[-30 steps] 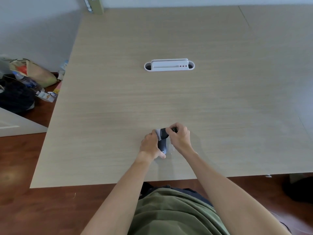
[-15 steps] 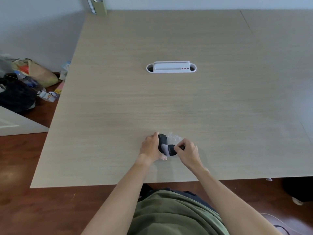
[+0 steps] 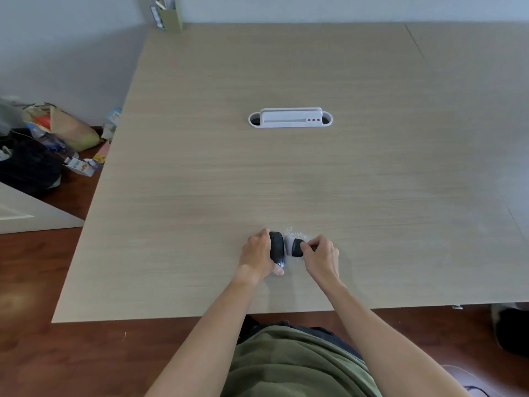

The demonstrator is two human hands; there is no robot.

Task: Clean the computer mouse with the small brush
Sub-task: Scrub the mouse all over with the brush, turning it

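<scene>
A black computer mouse [image 3: 277,247] stands on its side near the front edge of the wooden table [image 3: 286,173]. My left hand [image 3: 257,253] grips it from the left, thumb at its near end. My right hand [image 3: 320,255] pinches a small brush [image 3: 294,247] with a black body and pale bristles. The bristles touch the mouse's right side. A crumpled clear plastic wrapper [image 3: 296,234] lies just behind the brush.
A white cable grommet [image 3: 290,119] is set into the table's middle. A green pen holder [image 3: 169,12] stands at the far left corner. Bags and clutter [image 3: 48,144] lie on the floor to the left.
The brush has moved from the mouse's top down and across to its right side. My left hand has kept its hold on the mouse.
</scene>
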